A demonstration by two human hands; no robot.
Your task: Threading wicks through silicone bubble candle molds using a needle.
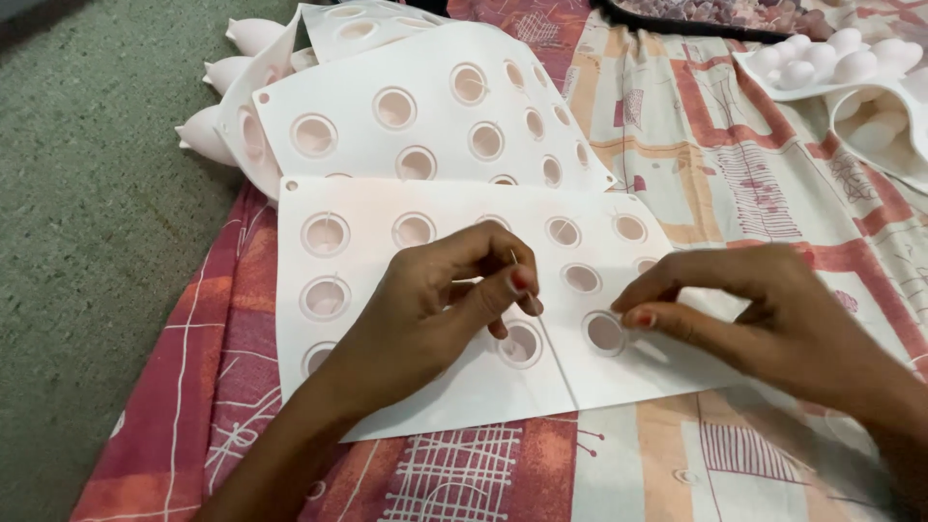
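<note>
nearest the camera, the left hand pinches a thin needle between thumb and forefinger above the white mould sheet, which lies flat on a red and orange patterned cloth, while the right hand has its fingertips pressed together in a pinch beside a round hole in that sheet; whether it grips anything i cannot tell. beyond them a second mould sheet overlaps the first, and further right more white moulds with rounded bumps rest near a dark tray

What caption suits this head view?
Two hands, left hand pinching a thin needle, right hand steadying a white mould sheet.
</note>
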